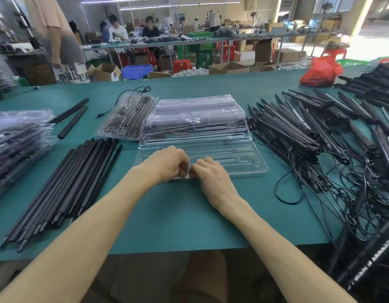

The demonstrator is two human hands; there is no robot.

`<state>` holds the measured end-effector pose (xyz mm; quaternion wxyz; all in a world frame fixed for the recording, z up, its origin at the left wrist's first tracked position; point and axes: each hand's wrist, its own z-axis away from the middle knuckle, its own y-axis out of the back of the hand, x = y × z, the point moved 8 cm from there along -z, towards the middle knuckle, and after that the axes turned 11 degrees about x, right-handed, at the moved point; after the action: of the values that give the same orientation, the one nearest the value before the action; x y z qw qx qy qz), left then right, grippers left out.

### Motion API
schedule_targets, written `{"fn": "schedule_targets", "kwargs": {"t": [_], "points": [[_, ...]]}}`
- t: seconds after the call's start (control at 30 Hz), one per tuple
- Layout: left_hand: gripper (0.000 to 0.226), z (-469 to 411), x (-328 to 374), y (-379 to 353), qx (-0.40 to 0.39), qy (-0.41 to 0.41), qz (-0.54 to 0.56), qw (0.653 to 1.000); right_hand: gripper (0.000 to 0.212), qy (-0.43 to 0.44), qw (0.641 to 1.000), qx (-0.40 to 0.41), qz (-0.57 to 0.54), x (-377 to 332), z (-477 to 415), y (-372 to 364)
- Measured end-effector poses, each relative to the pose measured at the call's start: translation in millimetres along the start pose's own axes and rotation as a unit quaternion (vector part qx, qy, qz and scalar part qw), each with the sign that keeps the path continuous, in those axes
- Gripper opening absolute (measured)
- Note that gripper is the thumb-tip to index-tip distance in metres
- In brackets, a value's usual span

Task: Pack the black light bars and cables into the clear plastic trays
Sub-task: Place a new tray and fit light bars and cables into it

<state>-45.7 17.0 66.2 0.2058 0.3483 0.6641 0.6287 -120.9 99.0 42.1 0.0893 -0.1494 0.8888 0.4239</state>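
Lower centre: two bare forearms reach up the frame over the green desk (184, 215). The left hand (167, 164) and right hand (208, 178) meet at their fingertips, fingers curled, both pinching the near rim of an empty clear plastic tray (237, 160) that lies flat on the desk at mid-frame.

Lower left: a bundle of plain black bars (64, 186) lies in a rough fan, running diagonally from the lower left edge towards the tray, just beside the left forearm.

Right: a large pile of black light bars (303, 127) covers the desk, and their thin black cables (320, 189) trail in loose tangles towards the near edge.

Centre, just behind the held tray: a stack of empty trays (195, 119) lies touching its far rim. A packed tray (127, 117), holding dark bars and a coiled cable, sits at an angle beside the stack on its left.

Left edge: a stack of packed trays (18, 136). Behind it lie two loose bars (73, 117).

Upper right: a red plastic bag (320, 72) sits near the far edge of the desk.

Top: seated workers (132, 31) at long benches, with cartons and crates on the floor.
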Motion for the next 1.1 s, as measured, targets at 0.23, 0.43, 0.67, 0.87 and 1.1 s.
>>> {"fn": "schedule_targets", "kwargs": {"t": [0.23,0.43,0.67,0.87,1.1], "points": [[0.029,-13.6,-15.3,-9.0,-0.046,0.042,0.072,0.995,0.014,-0.002,1.0,-0.016,0.003,0.2,-0.6,-1.4],[0.023,-21.2,-22.9,-19.0,-0.103,0.059,0.122,0.986,0.012,-0.006,1.0,-0.012,-0.006,2.3,-0.7,-4.2],[0.019,-22.5,-28.2,-25.7,-0.148,0.09,0.159,0.972,0.017,-0.005,1.0,-0.009,-0.01,2.6,-1.8,-5.5],[0.018,-20.8,-26.6,-26.2,-0.13,0.079,0.141,0.978,0.015,0.008,1.0,-0.006,0.004,0.1,0.1,-4.2],[0.007,-9.0,-14.9,-12.4,-0.085,0.029,0.128,0.988,0.015,0.006,1.0,-0.011,0.028,2.5,-1.2,-6.9]]}}
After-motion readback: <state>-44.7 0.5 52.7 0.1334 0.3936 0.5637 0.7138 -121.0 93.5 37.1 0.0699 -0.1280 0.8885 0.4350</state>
